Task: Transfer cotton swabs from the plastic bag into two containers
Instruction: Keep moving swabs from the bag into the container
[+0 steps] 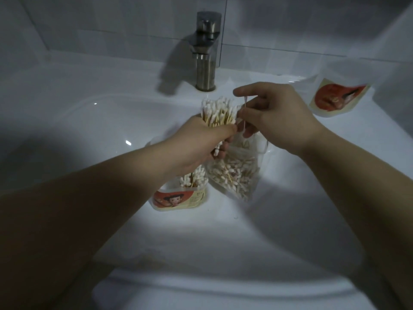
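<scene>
Holds a thick bundle of cotton swabs point(218, 113) upright in the left hand point(201, 144), above the middle of the basin, with fingers curled tight round the wooden stems and the white tips fanned out on top. Lets a few lower tips poke out beneath the fist. Pinches a single swab point(244, 113) in the right hand point(274, 115), just beside the bundle, between thumb and bent fingers, with the index finger stretched out straight above it.

Directly under both hands, down in the sink: a clear plastic bag point(237, 175), slumped, with a loose heap of swabs lying crosswise in its lower part. Hidden at the top by the fingers of both hands. Just beside the bag on its left, touching or nearly so: a translucent container point(181, 198) with a red-and-cream cartoon label, standing in the basin, with swabs upright inside, tips up. Covered along its upper left by the left forearm, so cannot tell how full.

Well apart, on the sink ledge at right: a second container point(335, 97) with the same label, contents too dim to make out. Behind the hands, on the back ledge: a brushed metal faucet point(206, 52), spout pointing forward. All round: white sink point(89, 121), grey tiled wall point(89, 23), dim light with a brighter patch over the basin.
</scene>
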Motion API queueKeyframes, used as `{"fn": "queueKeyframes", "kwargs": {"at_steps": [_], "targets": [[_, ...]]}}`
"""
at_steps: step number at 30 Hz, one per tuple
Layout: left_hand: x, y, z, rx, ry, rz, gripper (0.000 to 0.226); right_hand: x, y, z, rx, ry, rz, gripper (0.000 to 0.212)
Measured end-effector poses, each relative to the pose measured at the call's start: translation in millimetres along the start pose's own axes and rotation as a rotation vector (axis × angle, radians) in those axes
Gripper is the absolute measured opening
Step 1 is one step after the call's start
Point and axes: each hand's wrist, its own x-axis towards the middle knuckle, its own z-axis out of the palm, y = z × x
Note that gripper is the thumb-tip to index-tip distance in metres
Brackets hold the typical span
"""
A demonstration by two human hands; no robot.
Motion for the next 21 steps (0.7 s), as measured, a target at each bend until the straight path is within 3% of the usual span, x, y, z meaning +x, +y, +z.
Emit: {"fn": "queueKeyframes", "kwargs": {"at_steps": [5,10,14,18,20,21], "targets": [[2,0,-4,-0.114,-0.009,-0.009,0.004,2,0,0,0.174,0.055,0.086,0.024],[1,-1,-5,-0.192,-0.141,-0.033,0.024,1,-1,9,0.218,0.04,0.09,0.017],[0,1,-3,-0.188,-0.121,-0.032,0.007,-1,-1,13,0.233,0.0,0.099,0.021],[2,1,-5,-0.132,-0.074,-0.036,0.007,-3,-3,9,0.117,-0.107,0.039,0.03],[2,0,-6,-0.133,-0.086,-0.05,0.006,-5,-4,10,0.15,-0.202,0.055,0.026],[2,1,-6,-0.141,-0.089,-0.065,0.006,-6,-4,10,0.164,-0.244,0.068,0.034]]}}
